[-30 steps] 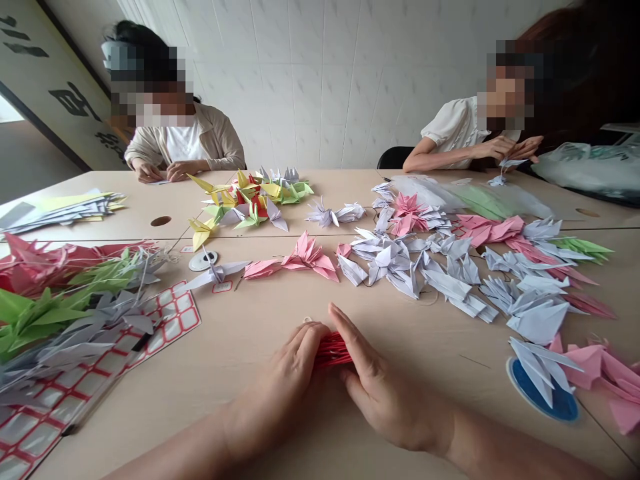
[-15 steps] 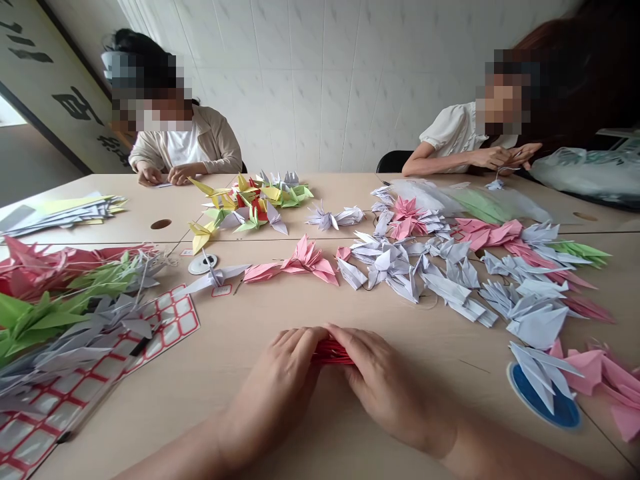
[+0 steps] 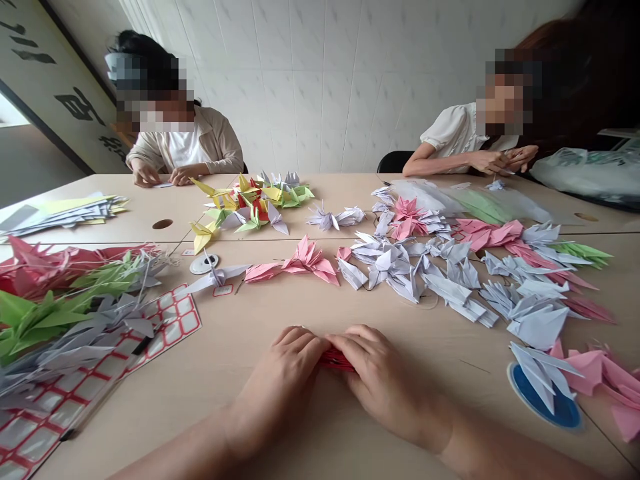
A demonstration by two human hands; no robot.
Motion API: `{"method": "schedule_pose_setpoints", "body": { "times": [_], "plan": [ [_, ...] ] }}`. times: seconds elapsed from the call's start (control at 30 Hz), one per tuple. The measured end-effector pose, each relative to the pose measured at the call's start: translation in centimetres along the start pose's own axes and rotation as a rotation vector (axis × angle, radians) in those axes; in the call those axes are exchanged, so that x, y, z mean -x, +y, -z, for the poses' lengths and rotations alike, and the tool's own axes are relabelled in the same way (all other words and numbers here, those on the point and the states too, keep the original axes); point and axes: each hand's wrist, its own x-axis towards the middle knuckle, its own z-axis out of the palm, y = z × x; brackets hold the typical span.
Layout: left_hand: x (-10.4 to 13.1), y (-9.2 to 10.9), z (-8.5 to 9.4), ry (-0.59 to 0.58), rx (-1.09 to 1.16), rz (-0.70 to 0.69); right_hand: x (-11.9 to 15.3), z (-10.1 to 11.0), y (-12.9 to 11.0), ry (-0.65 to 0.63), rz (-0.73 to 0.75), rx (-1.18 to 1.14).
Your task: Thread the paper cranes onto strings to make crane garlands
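Observation:
Between my two hands, low over the near part of the table, is a stack of folded red paper (image 3: 336,360); only its layered edge shows. My left hand (image 3: 287,370) wraps it from the left and my right hand (image 3: 373,370) from the right, with the fingertips almost meeting on top. Most of the paper is hidden under my palms and fingers. Beyond my hands lie a pink folded paper crane (image 3: 309,262) and a heap of pale lilac cranes (image 3: 390,263).
Pink, green and lilac cranes (image 3: 45,313) lie over red-bordered label sheets (image 3: 170,327) at left. At right is a blue round spool (image 3: 545,400) under cranes. Across the table (image 3: 240,393), one person (image 3: 187,143) handles paper and another (image 3: 450,140) works with both hands.
My fingers have shifted slightly on the red paper, the right fingers lifting and bending a little; less of the paper shows. The person at far right has lowered their hands slightly.

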Motion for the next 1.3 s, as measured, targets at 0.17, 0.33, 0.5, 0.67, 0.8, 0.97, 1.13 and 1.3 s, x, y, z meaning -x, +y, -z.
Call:
{"method": "schedule_pose_setpoints", "body": {
  "times": [0.17,0.33,0.5,0.67,0.8,0.97,1.13,1.3],
  "plan": [
    [0.5,-0.1,0.0,0.430,0.295,0.252,-0.4,1.2,0.2,0.246,-0.084,-0.074],
    [0.6,1.5,0.5,0.273,1.165,0.564,-0.2,2.1,0.2,0.483,-0.017,-0.076],
    [1.0,3.6,0.0,-0.090,1.787,0.506,0.4,1.0,-1.2,0.422,0.178,-0.041],
    [0.9,4.5,0.0,-0.050,1.930,0.545,0.7,0.7,-2.3,0.389,0.246,0.042],
    [0.8,4.7,-0.1,-0.030,1.965,0.594,0.9,0.9,-2.3,0.310,0.277,0.050],
    [0.2,3.4,0.4,0.060,1.916,0.694,0.6,0.4,-1.8,0.260,0.174,0.071],
    [-0.5,1.0,1.7,0.148,1.836,0.820,0.5,0.7,-0.9,0.184,0.129,-0.210],
    [-0.3,0.6,2.2,0.070,1.850,0.816,0.6,1.3,-0.7,0.219,0.007,-0.433]
  ]
}}
